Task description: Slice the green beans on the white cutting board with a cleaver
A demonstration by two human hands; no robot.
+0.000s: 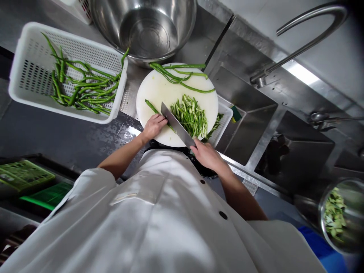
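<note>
On a round white cutting board [149, 88], my left hand [154, 126] presses a long green chili pepper [151, 106] down with bent fingers. My right hand [205, 153] grips a cleaver [178, 128], whose handle is hidden in the fist. The wide blade slants across the pepper, close beside my left fingertips. To the right of the blade lies a pile of sliced green pepper [192, 115]. Several whole chili peppers [182, 78] rest along the far edge of the board.
A white perforated basket [27, 89] with whole peppers stands left. Behind the board is a large steel bowl [113, 28]. A second white basket [226, 123] sits partly under the board's right side, beside a sink [241, 132] and a curved faucet [309, 41].
</note>
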